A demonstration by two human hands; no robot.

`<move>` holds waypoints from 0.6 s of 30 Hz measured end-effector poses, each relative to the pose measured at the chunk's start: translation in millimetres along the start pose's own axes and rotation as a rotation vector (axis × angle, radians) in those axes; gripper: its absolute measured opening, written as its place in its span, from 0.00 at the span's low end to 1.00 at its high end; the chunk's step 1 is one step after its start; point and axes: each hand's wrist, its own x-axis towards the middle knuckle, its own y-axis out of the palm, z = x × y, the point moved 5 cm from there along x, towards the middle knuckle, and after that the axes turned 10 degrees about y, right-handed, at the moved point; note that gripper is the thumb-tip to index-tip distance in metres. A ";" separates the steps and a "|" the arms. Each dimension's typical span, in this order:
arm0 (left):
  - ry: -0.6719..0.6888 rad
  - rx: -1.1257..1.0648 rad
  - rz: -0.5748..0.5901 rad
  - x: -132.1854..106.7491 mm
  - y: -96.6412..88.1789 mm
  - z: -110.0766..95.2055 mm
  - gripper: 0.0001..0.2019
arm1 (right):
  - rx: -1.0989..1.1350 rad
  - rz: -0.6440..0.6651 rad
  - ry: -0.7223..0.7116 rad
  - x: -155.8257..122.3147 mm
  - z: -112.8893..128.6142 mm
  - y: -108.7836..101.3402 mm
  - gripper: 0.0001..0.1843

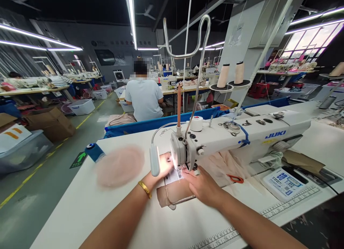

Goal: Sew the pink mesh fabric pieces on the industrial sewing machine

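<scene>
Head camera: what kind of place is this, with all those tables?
Most likely a clothing factory's sewing room. A sewing machine sits on the table, with both hands at a fabric piece by its needle. Thread cones stand behind it, and another person sits among more rows of sewing tables.

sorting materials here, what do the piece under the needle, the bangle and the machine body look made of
Piece under the needle: soft tan fabric, matte, lying limp under both hands. Bangle: looks like polished gold-coloured metal, shiny. Sewing machine body: glossy white, probably painted metal or plastic.
</scene>
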 end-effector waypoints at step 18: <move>0.019 0.023 0.244 -151.8 -96.4 -93.2 0.07 | 0.580 0.145 -0.131 11.5 121.3 -44.3 0.43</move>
